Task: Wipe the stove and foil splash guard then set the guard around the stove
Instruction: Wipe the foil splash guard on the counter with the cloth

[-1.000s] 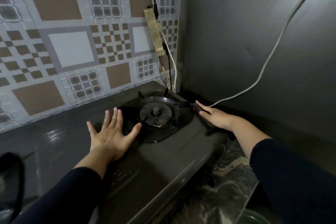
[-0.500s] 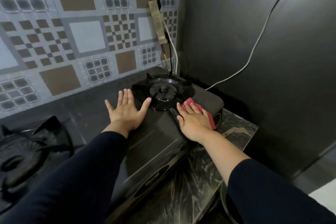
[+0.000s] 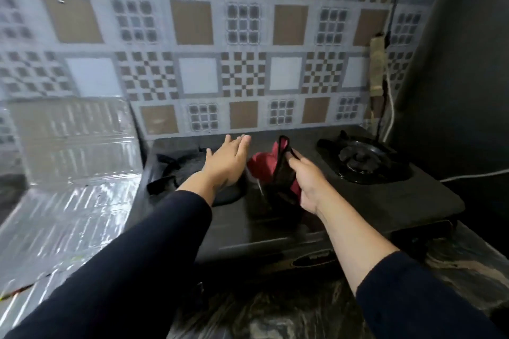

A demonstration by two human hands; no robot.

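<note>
Patterned tile wall (image 3: pixel 198 36), taped power strip (image 3: pixel 376 69) with white cable (image 3: pixel 390 107), dark marbled counter (image 3: pixel 303 311).

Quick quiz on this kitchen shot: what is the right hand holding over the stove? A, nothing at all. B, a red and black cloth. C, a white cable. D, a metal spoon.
B: the right hand is closed on a red and black cloth above the middle of the stove, while the left hand is open and flat.

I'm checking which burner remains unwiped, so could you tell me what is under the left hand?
The left hand is open above the left burner; its centre is hidden.
</note>
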